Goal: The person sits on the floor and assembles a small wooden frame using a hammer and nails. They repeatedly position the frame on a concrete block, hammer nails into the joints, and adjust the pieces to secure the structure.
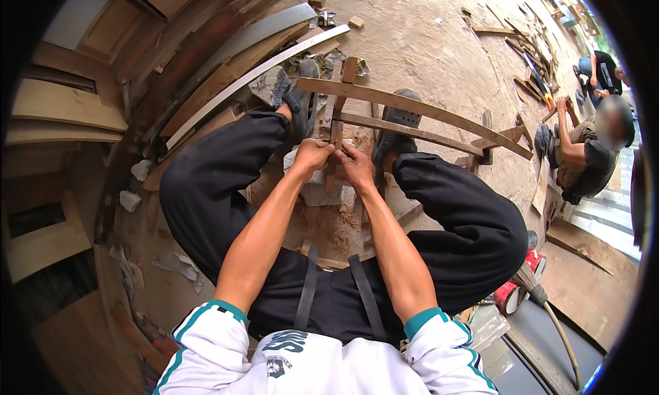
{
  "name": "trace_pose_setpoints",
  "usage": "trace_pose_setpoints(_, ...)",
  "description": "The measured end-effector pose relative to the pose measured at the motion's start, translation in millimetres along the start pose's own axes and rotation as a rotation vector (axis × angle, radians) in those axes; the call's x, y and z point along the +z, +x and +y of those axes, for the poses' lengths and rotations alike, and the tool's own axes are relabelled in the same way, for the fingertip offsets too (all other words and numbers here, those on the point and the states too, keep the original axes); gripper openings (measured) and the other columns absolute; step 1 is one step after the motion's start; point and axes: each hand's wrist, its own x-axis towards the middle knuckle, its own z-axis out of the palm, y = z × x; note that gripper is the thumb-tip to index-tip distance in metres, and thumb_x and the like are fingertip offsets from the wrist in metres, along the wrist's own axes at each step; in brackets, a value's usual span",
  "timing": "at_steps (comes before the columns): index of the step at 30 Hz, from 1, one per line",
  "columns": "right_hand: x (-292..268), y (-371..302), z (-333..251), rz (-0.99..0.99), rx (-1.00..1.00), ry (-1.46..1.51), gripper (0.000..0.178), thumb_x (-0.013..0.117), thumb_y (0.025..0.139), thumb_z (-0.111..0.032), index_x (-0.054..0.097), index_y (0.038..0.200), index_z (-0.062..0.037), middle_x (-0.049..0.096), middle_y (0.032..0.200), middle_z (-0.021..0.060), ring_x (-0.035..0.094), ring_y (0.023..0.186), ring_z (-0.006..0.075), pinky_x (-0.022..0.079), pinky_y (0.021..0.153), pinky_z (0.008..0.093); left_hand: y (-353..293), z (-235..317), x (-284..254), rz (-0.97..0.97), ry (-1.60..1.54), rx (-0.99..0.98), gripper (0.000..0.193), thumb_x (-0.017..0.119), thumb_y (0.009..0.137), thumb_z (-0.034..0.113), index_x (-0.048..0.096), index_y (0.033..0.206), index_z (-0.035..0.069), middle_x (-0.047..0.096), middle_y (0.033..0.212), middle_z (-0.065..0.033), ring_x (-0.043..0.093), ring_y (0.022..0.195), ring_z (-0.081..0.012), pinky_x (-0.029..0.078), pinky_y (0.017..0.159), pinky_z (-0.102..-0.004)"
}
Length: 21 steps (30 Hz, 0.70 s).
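Between my feet lies a wooden frame [425, 110], with two long slats running off to the right and short crosspieces at both ends. My left hand [314, 155] is closed at the near end of the left crosspiece [337, 131], fingers pressed together. Close beside it, my right hand [356, 165] is also closed on that same wooden end. The fingertips of both hands almost meet there, and whatever small thing may be between them is hidden. Under my hands sits a pale stone block [321, 193].
Boards and a white strip [255, 84] lie along the left, near stacked wooden panels [65, 106]. A co-worker [583, 158] crouches at the right, with another person [603, 72] beyond. Red cans [508, 297] and a brush [537, 295] are by my right knee. Scrap wood [525, 65] lies at the far right.
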Motion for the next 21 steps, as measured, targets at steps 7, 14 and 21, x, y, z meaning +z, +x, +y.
trace_pose_setpoints(7,2.3,8.2,27.5,0.08,-0.128,-0.186,0.047,0.063,0.093,-0.023,0.054,0.137,-0.0078,0.068,0.116,0.0176,0.066,0.102,0.0204,0.05,0.086,0.032,0.9,1.2,0.7,-0.03,0.055,0.012,0.022,0.065,0.091,0.016,0.07,0.079,-0.001,0.056,0.064,-0.0005,0.049,0.055,-0.007,0.042,0.049,-0.026)
trace_pose_setpoints(14,12.2,-7.9,-5.0,0.051,0.126,-0.023,0.048,0.064,0.093,-0.026,0.054,0.137,-0.0096,0.068,0.117,0.017,0.067,0.104,0.0225,0.05,0.087,0.0333,2.1,-15.9,-2.3,0.084,0.226,0.144,0.029,0.064,0.093,0.021,0.068,0.076,-0.002,0.055,0.061,0.0006,0.048,0.052,-0.0068,0.041,0.048,-0.0263)
trace_pose_setpoints(21,-0.1,13.3,33.2,0.064,-0.087,-0.23,0.044,0.063,0.095,-0.028,0.056,0.137,-0.0162,0.069,0.102,0.0036,0.062,0.077,0.0132,0.051,0.057,0.0299,10.0,-25.2,6.1,0.143,0.234,0.181,0.029,0.063,0.088,0.03,0.074,0.083,0.003,0.068,0.066,-0.0099,0.065,0.062,-0.0208,0.049,0.063,-0.037)
